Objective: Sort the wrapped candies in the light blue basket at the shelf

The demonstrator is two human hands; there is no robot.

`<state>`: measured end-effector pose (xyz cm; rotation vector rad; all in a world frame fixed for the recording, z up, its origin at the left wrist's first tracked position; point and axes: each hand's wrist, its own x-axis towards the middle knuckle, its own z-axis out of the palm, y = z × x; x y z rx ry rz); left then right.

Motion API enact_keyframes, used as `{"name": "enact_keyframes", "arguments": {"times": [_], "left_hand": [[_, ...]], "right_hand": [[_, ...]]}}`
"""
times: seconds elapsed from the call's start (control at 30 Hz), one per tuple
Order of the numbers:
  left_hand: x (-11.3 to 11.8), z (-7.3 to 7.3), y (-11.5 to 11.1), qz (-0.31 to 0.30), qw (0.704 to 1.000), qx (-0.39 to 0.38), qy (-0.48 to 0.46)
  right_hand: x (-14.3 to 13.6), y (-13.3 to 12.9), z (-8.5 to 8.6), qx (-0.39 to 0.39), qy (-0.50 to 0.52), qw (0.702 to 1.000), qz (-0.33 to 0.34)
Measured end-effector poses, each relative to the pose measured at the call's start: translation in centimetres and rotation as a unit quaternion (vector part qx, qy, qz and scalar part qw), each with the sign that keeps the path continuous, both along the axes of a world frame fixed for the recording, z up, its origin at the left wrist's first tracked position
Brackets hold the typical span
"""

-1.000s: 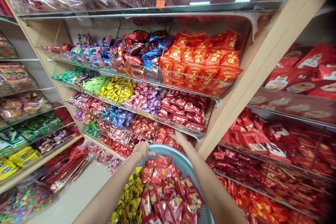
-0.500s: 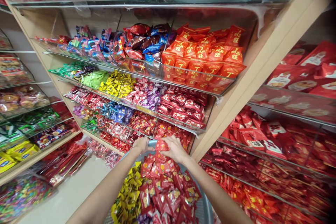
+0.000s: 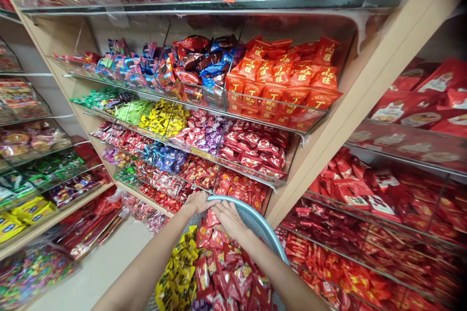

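A blue-grey plastic basket (image 3: 268, 233) is below me, filled with wrapped sweets. Yellow-wrapped candies (image 3: 177, 269) lie on its left side and red candy packets (image 3: 228, 272) fill the middle and right. My left hand (image 3: 197, 201) is closed on the far rim of the basket. Just inside that rim, my right hand (image 3: 229, 218) rests palm down over the red packets, its fingers stretched out toward the left hand. Its fingertips partly cover the packets beneath. Beyond the rim, a shelf bin holds similar red packets (image 3: 239, 187).
Tiered clear shelves (image 3: 255, 170) of sorted sweets stand in front, with large red-orange bags (image 3: 280, 77) above. A wooden upright (image 3: 350, 102) divides them from red packets (image 3: 365, 180) on the right. Bagged sweets (image 3: 32, 272) lie on the floor (image 3: 98, 257) at left.
My right hand has moved down and left into the basket and let go of the red packets it held near the rim. My left hand stays on the rim.
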<state>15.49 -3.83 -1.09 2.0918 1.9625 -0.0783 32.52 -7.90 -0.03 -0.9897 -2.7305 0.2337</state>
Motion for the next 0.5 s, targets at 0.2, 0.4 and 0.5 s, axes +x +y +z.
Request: {"name": "enact_keyframes", "arguments": {"times": [0.2,0.4,0.5], "left_hand": [[0.1,0.1,-0.1,0.014,1.000,0.004,-0.018],[0.2,0.5,-0.3,0.016,0.999,0.003,-0.029],[0.1,0.4,-0.3,0.015,0.999,0.005,-0.031]], "right_hand": [[1.9,-0.2,0.0,0.005,0.009,0.999,-0.032],[4.1,-0.3,0.1,0.008,-0.017,0.996,-0.086],[4.3,-0.4,0.3,0.015,-0.003,0.995,-0.095]]}}
